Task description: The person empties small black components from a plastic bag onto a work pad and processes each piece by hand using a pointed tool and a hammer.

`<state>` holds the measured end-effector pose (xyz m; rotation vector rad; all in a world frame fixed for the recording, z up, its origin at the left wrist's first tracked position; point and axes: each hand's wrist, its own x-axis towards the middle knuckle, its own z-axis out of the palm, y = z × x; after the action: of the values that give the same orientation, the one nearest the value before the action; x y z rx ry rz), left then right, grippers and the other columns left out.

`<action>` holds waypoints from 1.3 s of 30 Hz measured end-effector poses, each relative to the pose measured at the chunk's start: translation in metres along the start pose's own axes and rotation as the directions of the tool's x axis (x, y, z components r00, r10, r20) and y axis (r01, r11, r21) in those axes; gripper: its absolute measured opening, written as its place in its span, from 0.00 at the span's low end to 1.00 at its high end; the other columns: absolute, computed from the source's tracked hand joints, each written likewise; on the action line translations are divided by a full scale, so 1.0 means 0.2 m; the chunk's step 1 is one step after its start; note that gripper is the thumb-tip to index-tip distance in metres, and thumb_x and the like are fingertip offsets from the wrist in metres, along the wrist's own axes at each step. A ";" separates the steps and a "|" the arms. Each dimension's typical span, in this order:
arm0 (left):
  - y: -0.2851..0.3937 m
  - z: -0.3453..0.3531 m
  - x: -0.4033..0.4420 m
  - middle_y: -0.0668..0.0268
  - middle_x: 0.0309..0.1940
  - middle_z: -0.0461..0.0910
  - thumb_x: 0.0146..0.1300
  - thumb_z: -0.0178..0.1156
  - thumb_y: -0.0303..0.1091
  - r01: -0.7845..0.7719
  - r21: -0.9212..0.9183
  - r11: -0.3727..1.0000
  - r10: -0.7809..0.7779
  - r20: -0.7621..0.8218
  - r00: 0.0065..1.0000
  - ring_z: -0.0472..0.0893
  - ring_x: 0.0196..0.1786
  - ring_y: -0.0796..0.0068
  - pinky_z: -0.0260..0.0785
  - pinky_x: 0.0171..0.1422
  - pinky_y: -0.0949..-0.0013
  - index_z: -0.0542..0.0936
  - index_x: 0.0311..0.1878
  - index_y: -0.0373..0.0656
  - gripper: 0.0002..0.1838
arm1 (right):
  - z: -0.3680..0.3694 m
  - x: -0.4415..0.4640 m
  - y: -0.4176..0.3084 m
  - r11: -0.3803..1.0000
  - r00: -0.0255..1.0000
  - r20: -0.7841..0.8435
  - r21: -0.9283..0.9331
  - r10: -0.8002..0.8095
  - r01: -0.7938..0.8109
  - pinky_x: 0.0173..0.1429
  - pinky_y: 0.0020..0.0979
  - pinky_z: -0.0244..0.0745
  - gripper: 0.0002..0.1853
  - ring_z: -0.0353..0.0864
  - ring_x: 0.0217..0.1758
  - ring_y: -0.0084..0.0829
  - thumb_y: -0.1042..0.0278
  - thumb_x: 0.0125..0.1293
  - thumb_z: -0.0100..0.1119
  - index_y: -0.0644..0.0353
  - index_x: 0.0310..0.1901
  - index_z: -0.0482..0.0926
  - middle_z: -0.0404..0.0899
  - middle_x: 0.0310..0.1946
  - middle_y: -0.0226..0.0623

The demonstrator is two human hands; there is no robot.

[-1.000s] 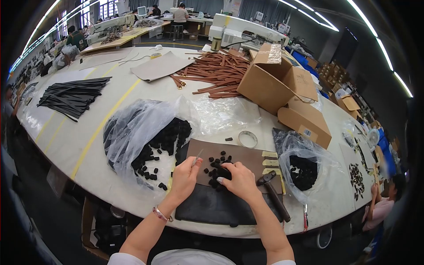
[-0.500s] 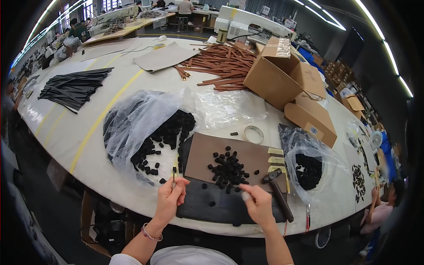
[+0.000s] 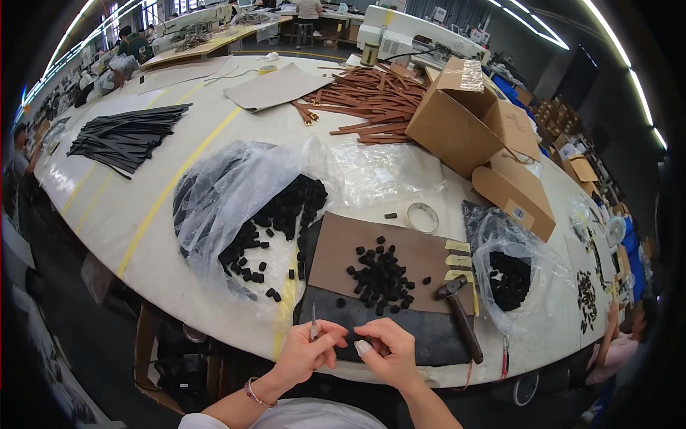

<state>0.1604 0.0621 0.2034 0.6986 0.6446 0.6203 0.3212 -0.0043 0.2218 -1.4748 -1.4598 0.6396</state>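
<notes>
My left hand [image 3: 309,349] is closed around a slim, pointed metal tool [image 3: 314,325], whose tip points up and away from me. Close beside it, my right hand [image 3: 389,350] has its fingers curled together, with a white covering on the thumb; whatever they pinch is hidden. Both hands are over the near edge of a black mat [image 3: 421,332], fingertips almost meeting. Beyond them, a heap of small black pieces [image 3: 382,275] lies on a brown sheet [image 3: 336,247]. A hammer [image 3: 461,318] rests to the right of the heap.
A clear plastic bag [image 3: 214,207] spills more black pieces on the left; another bag [image 3: 550,268] sits at right. A tape roll [image 3: 423,217], brown straps [image 3: 375,104], black straps [image 3: 128,139] and a cardboard box [image 3: 454,121] are farther back. A person [image 3: 629,329] works at far right.
My hands have come together and nearer to me; the right moved left, off the heap's edge. A black piece seen earlier at the tool's tip is no longer there. The view shifted slightly.
</notes>
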 end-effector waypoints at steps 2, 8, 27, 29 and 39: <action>-0.04 0.01 0.02 0.61 0.27 0.78 0.63 0.56 0.28 0.038 -0.108 0.993 -0.032 0.050 0.998 0.77 0.19 0.80 0.48 0.13 0.84 0.76 0.43 0.33 0.09 | 0.01 0.01 -0.02 0.990 0.995 -0.041 0.105 -0.087 0.090 0.24 0.17 0.63 0.14 0.65 0.22 0.15 0.82 0.48 0.59 0.62 0.39 0.77 0.76 0.32 0.33; -0.08 0.03 0.04 0.60 0.27 0.78 0.62 0.55 0.24 0.113 -0.281 0.953 -0.091 0.091 0.992 0.76 0.18 0.81 0.48 0.13 0.83 0.75 0.41 0.33 0.07 | 0.05 -0.02 0.03 0.982 0.969 -0.169 0.026 -0.179 0.186 0.24 0.16 0.62 0.15 0.66 0.23 0.14 0.84 0.45 0.60 0.63 0.38 0.77 0.76 0.33 0.34; -0.11 0.05 0.01 0.61 0.27 0.77 0.63 0.54 0.26 0.199 -0.483 0.853 -0.122 0.187 0.975 0.79 0.24 0.76 0.51 0.13 0.83 0.74 0.40 0.40 0.04 | 0.04 -0.04 0.00 0.979 0.951 -0.232 -0.046 -0.203 0.198 0.22 0.17 0.59 0.14 0.64 0.20 0.15 0.80 0.45 0.63 0.61 0.38 0.79 0.72 0.29 0.32; -0.11 0.06 0.00 0.61 0.24 0.77 0.63 0.54 0.27 0.214 -0.484 0.848 -0.160 0.151 0.976 0.77 0.22 0.77 0.52 0.13 0.83 0.75 0.39 0.40 0.04 | 0.04 -0.04 -0.01 0.979 0.955 -0.213 -0.033 -0.204 0.202 0.22 0.17 0.59 0.14 0.64 0.20 0.15 0.80 0.46 0.63 0.61 0.38 0.80 0.72 0.29 0.32; -0.09 0.08 -0.01 0.61 0.21 0.75 0.63 0.54 0.28 0.207 -0.542 0.815 -0.144 0.157 0.977 0.72 0.18 0.80 0.52 0.15 0.82 0.75 0.37 0.39 0.03 | 0.06 -0.06 0.01 0.975 0.963 -0.217 0.117 -0.160 0.188 0.22 0.16 0.58 0.15 0.63 0.20 0.15 0.81 0.46 0.62 0.62 0.39 0.80 0.72 0.28 0.31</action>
<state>0.1748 0.0434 0.2001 0.1176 0.3873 0.5551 0.3106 -0.0119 0.2126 -1.2512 -1.3391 0.4541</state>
